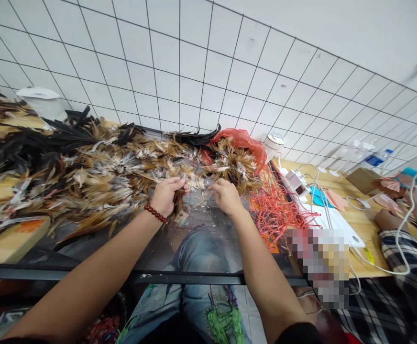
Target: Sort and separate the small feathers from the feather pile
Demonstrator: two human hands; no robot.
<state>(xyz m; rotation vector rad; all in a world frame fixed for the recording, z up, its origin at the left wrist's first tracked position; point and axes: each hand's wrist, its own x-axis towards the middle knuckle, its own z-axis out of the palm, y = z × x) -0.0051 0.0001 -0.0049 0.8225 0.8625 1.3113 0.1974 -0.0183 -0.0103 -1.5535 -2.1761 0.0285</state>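
My left hand [169, 195], with a dark red bead bracelet [156, 214] at its wrist, pinches a small brown feather near the middle of the table. To its right, my right hand [225, 195] has its thumb and fingertips pressed together at the edge of some pale feathers; what they hold is too small to tell. Behind and left of both hands spreads a large pile of brown and white feathers [111, 177]. Long black feathers [32, 145] lie at the left. A small printed packet [182, 215] lies just below my left hand.
Red strings [276, 210] are heaped at the right, below a red plastic bag [242, 141]. Farther right are a white charger [296, 184], cables and a white board [334, 227]. A person in plaid sleeves [402, 251] works at the far right. A wire grid [180, 62] stands behind.
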